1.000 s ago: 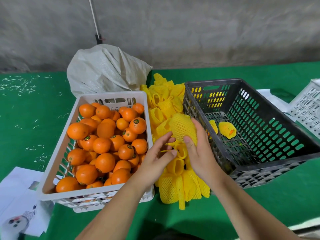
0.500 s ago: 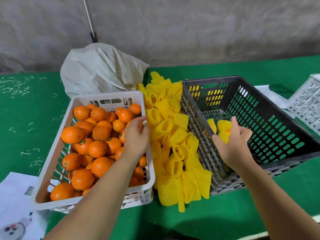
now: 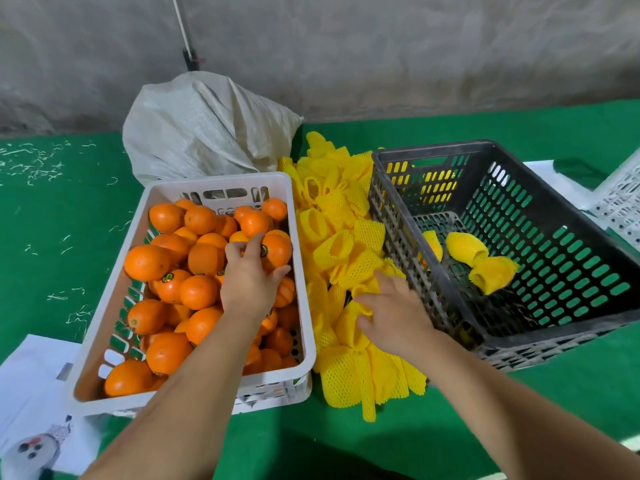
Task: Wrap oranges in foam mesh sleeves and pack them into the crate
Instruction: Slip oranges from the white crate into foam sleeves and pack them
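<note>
Here, in the head view: left hand (image 3: 250, 285) down in white crate (image 3: 114, 289), fingers curled round an orange (image 3: 277, 249); right hand (image 3: 394, 315) spread flat on yellow sleeves (image 3: 341, 258); three wrapped oranges (image 3: 465, 247) inside black crate (image 3: 571, 216).

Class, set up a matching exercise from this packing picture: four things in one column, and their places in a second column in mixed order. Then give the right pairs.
Things:
1. bare oranges
2. wrapped oranges
3. left hand
4. right hand

Places:
A. on the pile of yellow foam sleeves
B. in the white crate
C. in the black crate
D. reaching among the bare oranges

Pairs: 1-B, 2-C, 3-D, 4-A
</note>
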Tool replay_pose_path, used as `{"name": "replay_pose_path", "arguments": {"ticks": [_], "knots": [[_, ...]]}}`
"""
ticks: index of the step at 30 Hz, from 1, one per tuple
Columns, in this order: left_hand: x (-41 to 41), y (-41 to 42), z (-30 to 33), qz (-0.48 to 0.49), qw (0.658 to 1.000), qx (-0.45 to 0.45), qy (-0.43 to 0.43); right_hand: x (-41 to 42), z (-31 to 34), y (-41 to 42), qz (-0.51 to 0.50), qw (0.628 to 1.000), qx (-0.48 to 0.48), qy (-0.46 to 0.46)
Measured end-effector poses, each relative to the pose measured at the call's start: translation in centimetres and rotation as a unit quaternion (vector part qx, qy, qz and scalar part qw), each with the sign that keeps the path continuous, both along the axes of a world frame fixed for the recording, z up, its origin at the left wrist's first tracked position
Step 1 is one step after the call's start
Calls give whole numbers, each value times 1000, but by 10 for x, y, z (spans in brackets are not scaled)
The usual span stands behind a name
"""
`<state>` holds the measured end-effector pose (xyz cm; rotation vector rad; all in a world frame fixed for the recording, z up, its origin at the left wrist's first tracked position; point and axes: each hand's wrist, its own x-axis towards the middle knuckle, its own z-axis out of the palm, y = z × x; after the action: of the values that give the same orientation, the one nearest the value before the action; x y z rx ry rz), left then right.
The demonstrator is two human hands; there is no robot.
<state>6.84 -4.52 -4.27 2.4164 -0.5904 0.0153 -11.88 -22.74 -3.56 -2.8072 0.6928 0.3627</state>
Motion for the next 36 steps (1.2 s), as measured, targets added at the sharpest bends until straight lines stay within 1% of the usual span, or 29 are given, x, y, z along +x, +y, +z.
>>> {"name": "replay_pose_path", "arguments": {"ticks": [1, 2, 3, 4, 6, 7, 8, 9, 10, 11, 12, 13, 14, 16, 18, 19, 20, 21, 22, 23, 24, 26, 27, 29, 30, 33, 36], "knots": [[-8, 2, 5, 7, 998, -59, 21, 6, -3, 2, -36, 992, 103, 69], [-17, 4, 10, 10, 993, -115, 36, 12, -5, 2, -87, 971, 200, 99], [-27, 6, 14, 4, 986, -160, 48, 15, -7, 3, -129, 951, 270, 81], [-39, 8, 18, -9, 979, -196, 54, 15, -9, 4, -155, 942, 295, 26], [-61, 12, 23, -42, 960, -268, 66, 16, -6, 4, -191, 933, 267, -149], [-72, 12, 25, -58, 946, -308, 85, 16, -3, 7, -211, 911, 254, -248], [-81, 10, 26, -70, 927, -350, 119, 15, 2, 10, -235, 874, 256, -340], [-90, 6, 27, -75, 900, -394, 169, 17, 8, 14, -259, 828, 280, -411], [-98, 2, 28, -75, 865, -439, 231, 18, 14, 19, -278, 781, 328, -454], [-105, -2, 27, -80, 830, -470, 290, 20, 20, 25, -287, 745, 377, -469], [-109, -5, 25, -95, 804, -484, 333, 22, 26, 31, -286, 724, 413, -473], [-113, -6, 22, -114, 794, -477, 358, 25, 30, 36, -280, 717, 433, -470], [-115, -7, 20, -132, 790, -468, 374, 26, 32, 37, -275, 716, 447, -460], [-116, -3, 17, -148, 770, -472, 403, 25, 35, 38, -268, 732, 466, -419], [-113, 1, 16, -161, 753, -471, 430, 20, 34, 40, -248, 772, 443, -382], [-112, 2, 15, -171, 753, -461, 438, 18, 32, 41, -240, 788, 421, -379], [-111, 3, 15, -183, 752, -449, 447, 17, 31, 42, -240, 791, 411, -385], [-111, 3, 16, -198, 751, -434, 457, 17, 32, 43, -248, 779, 417, -396], [-111, 3, 16, -213, 748, -422, 466, 18, 35, 45, -258, 761, 437, -405], [-111, 4, 16, -226, 743, -416, 473, 19, 36, 46, -259, 752, 446, -411], [-112, 4, 16, -232, 739, -416, 477, 19, 36, 44, -248, 762, 428, -417], [-111, 3, 17, -216, 737, -434, 470, 16, 38, 43, -209, 812, 344, -423], [-111, 2, 16, -203, 738, -447, 462, 13, 39, 42, -201, 816, 321, -436], [-113, 0, 15, -176, 745, -461, 449, 8, 41, 42, -184, 804, 332, -457], [-114, 0, 13, -166, 751, -462, 441, 5, 42, 43, -172, 807, 339, -453], [-116, 1, 13, -157, 760, -460, 430, 2, 43, 42, -138, 833, 332, -420], [-113, 4, 13, -175, 752, -453, 445, 0, 44, 38, -140, 845, 331, -395]]}}
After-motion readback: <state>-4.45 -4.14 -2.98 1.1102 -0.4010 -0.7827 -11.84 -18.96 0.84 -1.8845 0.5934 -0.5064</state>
